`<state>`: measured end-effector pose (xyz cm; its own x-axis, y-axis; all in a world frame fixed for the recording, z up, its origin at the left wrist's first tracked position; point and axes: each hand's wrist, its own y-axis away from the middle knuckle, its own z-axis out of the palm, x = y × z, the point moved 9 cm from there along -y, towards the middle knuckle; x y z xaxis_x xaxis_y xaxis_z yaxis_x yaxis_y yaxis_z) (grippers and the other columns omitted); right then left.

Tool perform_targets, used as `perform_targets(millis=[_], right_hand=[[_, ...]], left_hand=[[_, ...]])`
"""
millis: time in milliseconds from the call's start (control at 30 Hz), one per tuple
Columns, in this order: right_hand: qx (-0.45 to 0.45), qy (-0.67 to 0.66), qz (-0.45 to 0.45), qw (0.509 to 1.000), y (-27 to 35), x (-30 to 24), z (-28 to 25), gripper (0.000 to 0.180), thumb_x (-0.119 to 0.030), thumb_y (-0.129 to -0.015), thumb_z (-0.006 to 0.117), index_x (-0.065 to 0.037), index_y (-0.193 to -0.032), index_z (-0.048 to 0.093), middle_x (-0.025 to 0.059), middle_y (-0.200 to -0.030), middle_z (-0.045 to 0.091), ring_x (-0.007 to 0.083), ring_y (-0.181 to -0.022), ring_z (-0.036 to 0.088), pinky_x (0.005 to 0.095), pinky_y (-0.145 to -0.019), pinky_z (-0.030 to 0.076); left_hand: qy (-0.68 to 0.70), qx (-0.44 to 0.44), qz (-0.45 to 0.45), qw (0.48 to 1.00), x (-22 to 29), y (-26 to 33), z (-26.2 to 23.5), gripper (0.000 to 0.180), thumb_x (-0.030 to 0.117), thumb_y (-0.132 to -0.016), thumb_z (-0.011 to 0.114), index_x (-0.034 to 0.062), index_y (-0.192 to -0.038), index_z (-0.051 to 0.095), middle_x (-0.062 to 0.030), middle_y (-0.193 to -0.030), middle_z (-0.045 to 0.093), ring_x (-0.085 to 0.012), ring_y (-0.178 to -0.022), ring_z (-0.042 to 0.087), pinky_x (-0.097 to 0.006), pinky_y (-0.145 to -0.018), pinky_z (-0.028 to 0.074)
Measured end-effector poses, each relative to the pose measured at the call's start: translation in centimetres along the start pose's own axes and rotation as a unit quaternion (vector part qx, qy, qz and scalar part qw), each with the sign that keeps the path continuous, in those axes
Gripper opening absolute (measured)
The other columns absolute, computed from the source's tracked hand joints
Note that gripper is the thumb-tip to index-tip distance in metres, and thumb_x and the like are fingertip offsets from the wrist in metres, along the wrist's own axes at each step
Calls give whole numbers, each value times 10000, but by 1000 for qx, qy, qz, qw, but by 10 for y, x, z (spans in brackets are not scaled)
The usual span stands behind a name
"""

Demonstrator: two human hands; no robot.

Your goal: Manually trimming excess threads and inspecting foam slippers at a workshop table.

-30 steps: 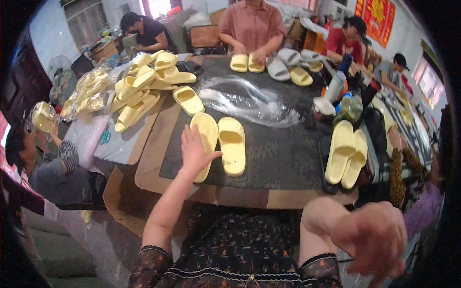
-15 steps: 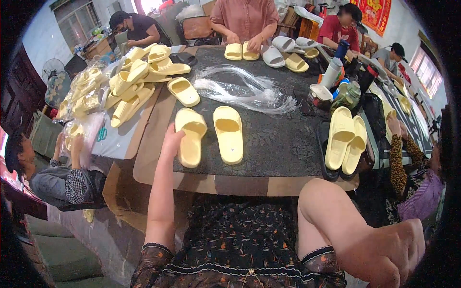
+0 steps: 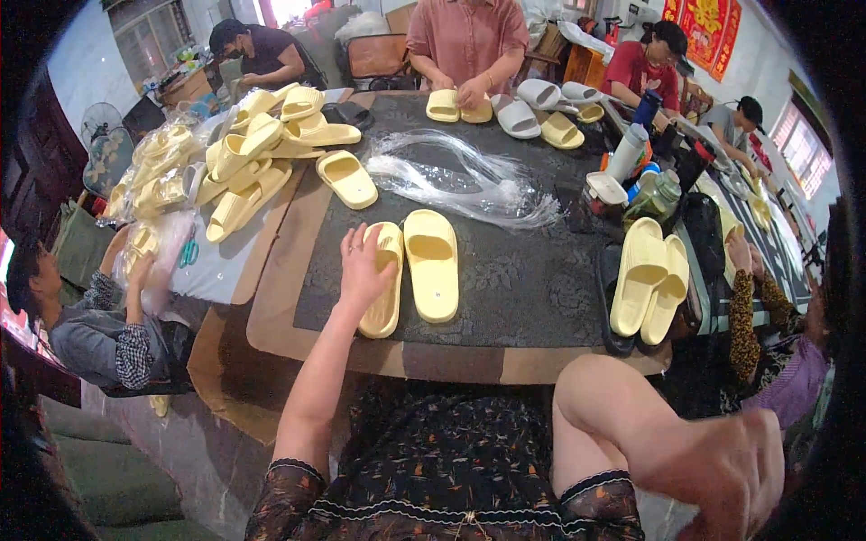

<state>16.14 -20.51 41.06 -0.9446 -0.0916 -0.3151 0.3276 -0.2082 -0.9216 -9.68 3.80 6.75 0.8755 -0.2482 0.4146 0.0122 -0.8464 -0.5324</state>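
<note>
My left hand (image 3: 363, 275) lies over the left one of two pale yellow slide slippers, its fingers spread across the strap and hiding part of it. This slipper (image 3: 383, 302) points away from me. Close beside it on the right is its match, a yellow slipper (image 3: 433, 279) with a small white mark on its heel. My right hand (image 3: 744, 473) is raised near the lens at the lower right, away from the table. Its fingers look curled in, and the hand is blurred; anything inside is hidden.
Another yellow slipper (image 3: 346, 180) and clear plastic strips (image 3: 460, 180) lie farther back. A slipper pile (image 3: 257, 153) is at the left. A yellow pair (image 3: 645, 279) stands at the right, near bottles (image 3: 627, 149). Several people work around the table (image 3: 505, 298).
The left slipper has shifted right, nearer its match. My left hand has moved from its outer edge onto the strap. My right hand stays raised; the view has shifted slightly.
</note>
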Motion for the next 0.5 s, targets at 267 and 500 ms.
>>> perform_targets(millis=[267,500], right_hand=[[213,703,346,584,120,103,-269,455,-262,-721,749,-25,-1080,600,121,-966,612,236,-887,600,354,-791,490],[199,785,392,437,267,145,-373,493,-52,-760,609,-132,-1241,538,159,-1050,515,355,-984,545,434,-853,470]], left_hand=[[2,17,25,1000,15,-4,0,386,86,-737,669,61,-1117,606,-177,-1196,580,-360,-1136,527,-427,-978,425],[-51,-12,11,999,23,3,8,393,176,-745,677,95,-1125,615,-140,-1167,578,-340,-1070,537,-451,-901,451]])
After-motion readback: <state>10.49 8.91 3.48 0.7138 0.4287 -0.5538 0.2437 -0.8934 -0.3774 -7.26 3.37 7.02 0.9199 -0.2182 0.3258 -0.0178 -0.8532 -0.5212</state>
